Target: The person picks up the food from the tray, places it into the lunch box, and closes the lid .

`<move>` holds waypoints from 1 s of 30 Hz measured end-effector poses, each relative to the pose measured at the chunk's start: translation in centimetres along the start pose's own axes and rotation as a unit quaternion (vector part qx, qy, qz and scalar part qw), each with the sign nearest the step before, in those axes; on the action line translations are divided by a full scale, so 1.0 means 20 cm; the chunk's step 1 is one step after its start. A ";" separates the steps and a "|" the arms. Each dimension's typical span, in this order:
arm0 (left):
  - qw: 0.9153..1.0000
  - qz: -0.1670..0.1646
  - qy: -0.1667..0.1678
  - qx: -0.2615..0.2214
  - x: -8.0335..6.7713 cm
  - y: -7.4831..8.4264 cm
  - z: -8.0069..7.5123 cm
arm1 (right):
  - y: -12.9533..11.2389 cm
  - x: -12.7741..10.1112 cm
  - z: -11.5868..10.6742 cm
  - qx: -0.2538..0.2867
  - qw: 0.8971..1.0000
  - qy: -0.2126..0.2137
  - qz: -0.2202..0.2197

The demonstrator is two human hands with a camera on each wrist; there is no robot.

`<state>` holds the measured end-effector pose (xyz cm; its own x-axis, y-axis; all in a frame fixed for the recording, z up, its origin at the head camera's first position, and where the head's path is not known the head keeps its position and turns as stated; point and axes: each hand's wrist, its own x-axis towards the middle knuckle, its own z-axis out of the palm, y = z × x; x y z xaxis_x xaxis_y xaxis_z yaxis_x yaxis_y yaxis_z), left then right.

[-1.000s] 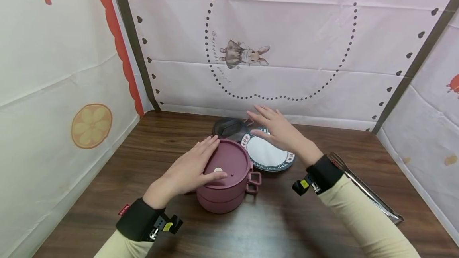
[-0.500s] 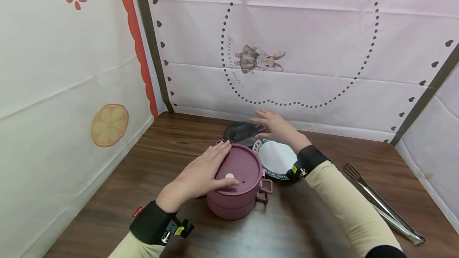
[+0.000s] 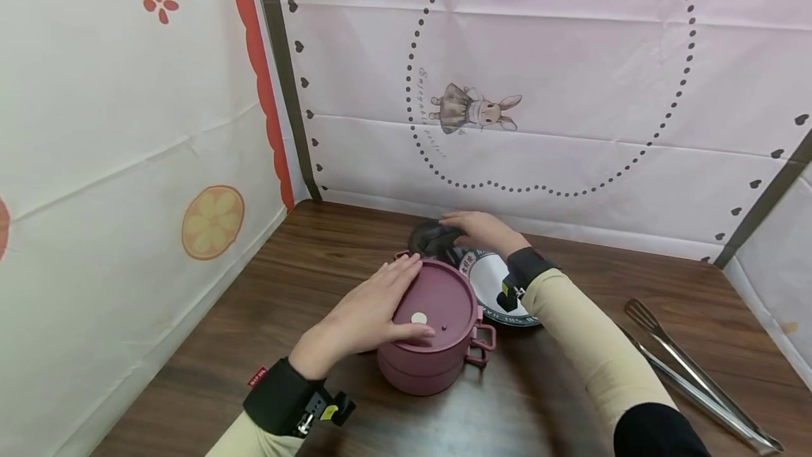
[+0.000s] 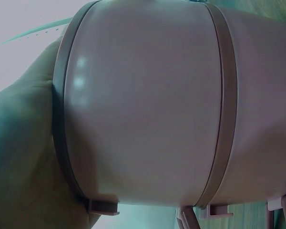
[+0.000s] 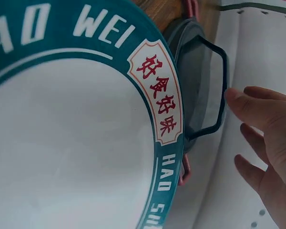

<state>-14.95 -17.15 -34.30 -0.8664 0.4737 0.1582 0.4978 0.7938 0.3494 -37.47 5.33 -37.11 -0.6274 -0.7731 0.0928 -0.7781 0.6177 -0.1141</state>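
Note:
My left hand [image 3: 361,312] lies over the left side of a maroon two-tier round pot [image 3: 421,372], with its palm and outstretched thumb on the flat lid. In the left wrist view the pot's smooth banded wall [image 4: 148,105] fills the picture, side handles along the bottom. Behind the pot sits a dark round lid [image 3: 431,238] with a black loop handle [image 5: 224,90]; pink side handles show beneath it. Over that lid reaches my right hand [image 3: 485,231], thumb tip right at the loop handle, the other fingers apart and not wrapped round it.
A white plate [image 3: 491,277] with a teal lettered rim stands right of the pot, partly under my right wrist. Metal tongs [image 3: 704,386] lie at the right of the wooden table [image 3: 254,323]. Printed cloth walls [image 3: 355,55] enclose the back and sides.
My right hand has come down and closer to the dark lid's handle. The left hand stays on the pot. The whole head view has shifted, moving everything rightward in it.

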 end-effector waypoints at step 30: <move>1.000 -0.017 -0.008 -0.003 0.00 0.01 -0.01 | -0.12 0.03 -0.15 -0.010 0.991 0.100 0.091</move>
<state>-14.88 -17.11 -34.16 -0.8823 0.4522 0.1305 0.4671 0.8075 0.3601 -36.06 3.73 -33.84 -0.7493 -0.6063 0.2664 -0.6510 0.7483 -0.1280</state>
